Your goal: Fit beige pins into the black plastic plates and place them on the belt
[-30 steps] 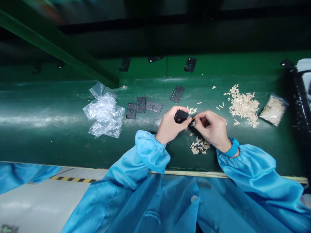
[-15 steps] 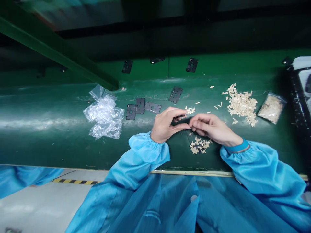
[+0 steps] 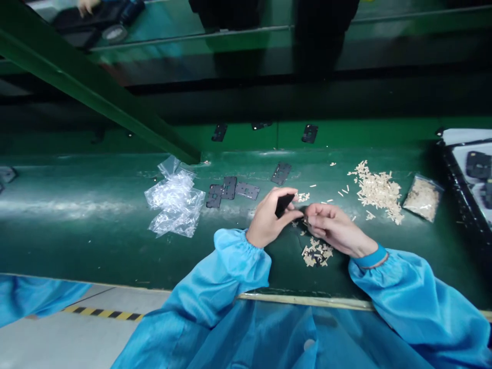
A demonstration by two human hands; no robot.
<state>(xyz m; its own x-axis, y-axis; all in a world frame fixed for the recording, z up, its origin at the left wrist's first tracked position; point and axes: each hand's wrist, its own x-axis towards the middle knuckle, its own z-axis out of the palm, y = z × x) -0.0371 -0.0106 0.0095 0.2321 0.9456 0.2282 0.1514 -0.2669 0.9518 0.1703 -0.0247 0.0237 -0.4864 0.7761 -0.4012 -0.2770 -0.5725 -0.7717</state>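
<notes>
My left hand [image 3: 268, 218] is closed on a flat black plastic plate [image 3: 283, 204], tilted up between thumb and fingers. Close beside it, my right hand [image 3: 335, 228] is pinched at the plate's right end; whatever its fingertips hold is too small to make out. Below the hands lies a small heap of cream and black bits [image 3: 317, 252]. Just behind them is a little group of cream pieces [image 3: 303, 197]. Several similar black plates, among them one plate [image 3: 281, 173] behind my left hand and another plate [image 3: 248, 190] to its left, lie on the green bench.
Clear plastic bags [image 3: 177, 197] are piled at left. On the right are a large heap of cream strips [image 3: 378, 190], a filled zip bag [image 3: 423, 199] and a black-edged tray [image 3: 455, 177]. A green beam [image 3: 115, 107] slants overhead; a blue sleeve [image 3: 34, 300] shows at lower left.
The camera view has shifted, so the bench sits lower in the picture. The black plate in my left hand has turned and now shows more of its face.
</notes>
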